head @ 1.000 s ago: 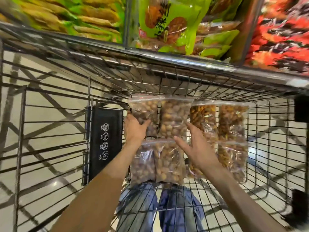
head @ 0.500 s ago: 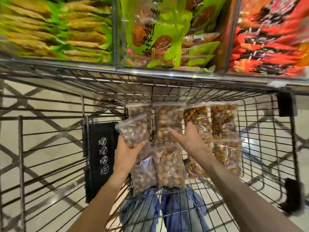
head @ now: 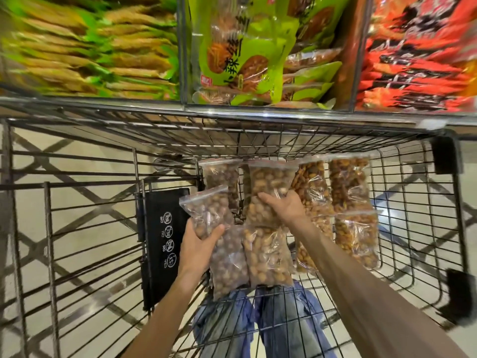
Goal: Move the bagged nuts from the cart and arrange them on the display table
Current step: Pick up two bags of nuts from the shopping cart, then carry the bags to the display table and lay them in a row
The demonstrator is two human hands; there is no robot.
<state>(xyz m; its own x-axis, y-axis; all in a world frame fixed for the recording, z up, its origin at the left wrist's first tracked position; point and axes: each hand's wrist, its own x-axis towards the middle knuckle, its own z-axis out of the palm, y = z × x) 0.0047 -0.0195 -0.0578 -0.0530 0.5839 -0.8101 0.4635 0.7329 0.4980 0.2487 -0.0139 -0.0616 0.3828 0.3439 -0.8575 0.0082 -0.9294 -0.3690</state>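
Clear plastic crinkling under curled left fingers [head: 215, 229], gripping a raised nut bag [head: 206, 213] by its near end; right hand [head: 282, 206] clasping the next bag [head: 268, 187], lying lengthwise away, inside the cart [head: 77, 208].

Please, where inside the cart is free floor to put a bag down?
Free: the wire floor right of the orange bags, up to the cart wall. Crowded: the middle, where both hands grip bags.
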